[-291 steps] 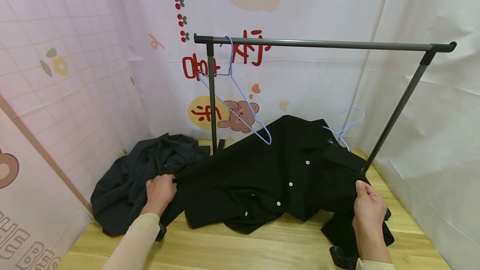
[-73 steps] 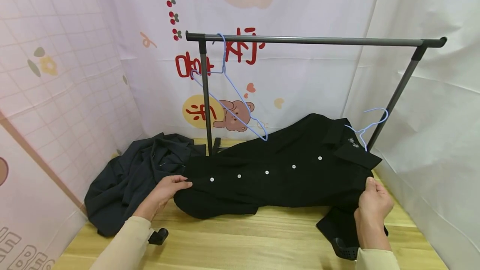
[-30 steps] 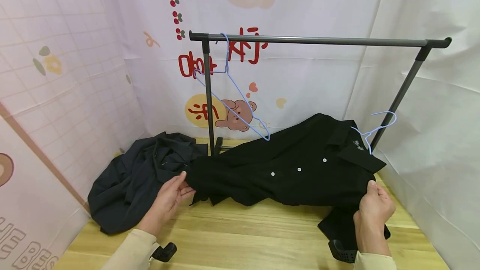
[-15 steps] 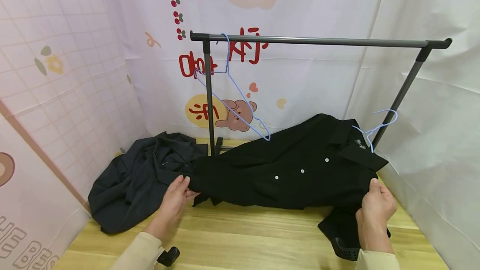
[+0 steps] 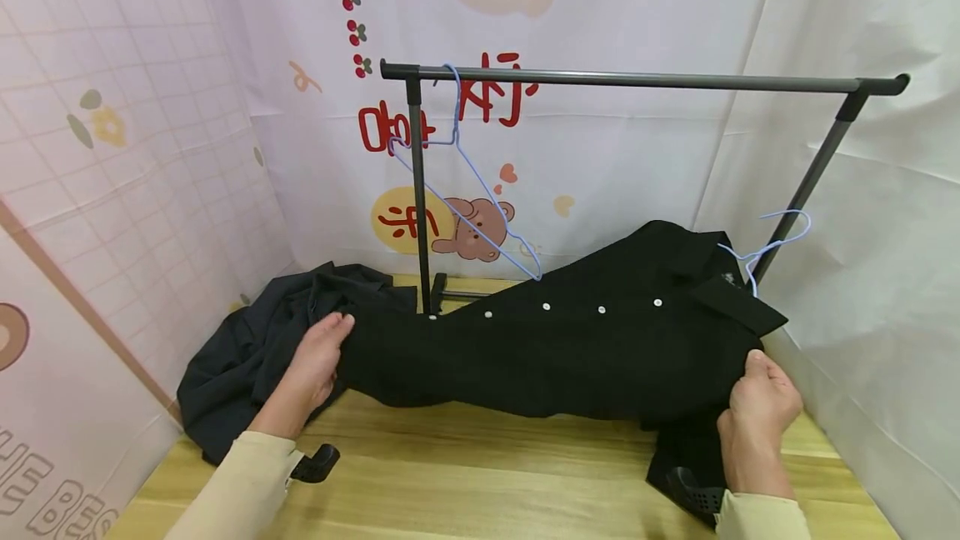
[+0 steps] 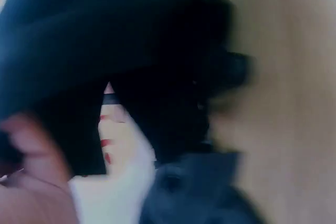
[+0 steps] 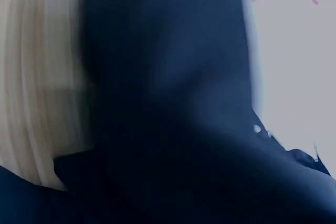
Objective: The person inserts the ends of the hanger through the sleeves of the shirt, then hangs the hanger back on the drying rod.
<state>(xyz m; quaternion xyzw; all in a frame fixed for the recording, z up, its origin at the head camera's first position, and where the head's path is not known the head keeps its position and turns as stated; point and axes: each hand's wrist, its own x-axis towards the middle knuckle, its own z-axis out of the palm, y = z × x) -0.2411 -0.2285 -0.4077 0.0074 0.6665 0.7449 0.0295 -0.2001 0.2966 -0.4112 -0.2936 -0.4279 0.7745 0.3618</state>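
A black button-up shirt [image 5: 540, 365] is stretched sideways between both hands, its row of white buttons along the upper side and its collar at the right. A blue wire hanger [image 5: 772, 247] sits in the collar, hook pointing up. At the hem end, my left hand [image 5: 315, 357] pinches the cloth, thumb on top. My right hand [image 5: 763, 398] grips the shoulder area below the collar. In the left wrist view, the fingers [image 6: 39, 156] hold the dark cloth [image 6: 105, 40]. Blurred shirt fabric [image 7: 173, 98] fills most of the right wrist view, with the hand out of sight.
Behind the shirt stands a grey metal clothes rack [image 5: 637, 82]. Another blue wire hanger [image 5: 480, 169] hangs at the bar's left end. A crumpled dark garment [image 5: 262, 365] lies at the left on the wooden table [image 5: 465, 482]. Printed white cloth walls [image 5: 622, 173] surround the table.
My left hand has moved left and up with the hem, drawing the shirt out straighter and bringing more buttons into view. My right hand keeps its grip, shifting slightly right along with the collar and hanger.
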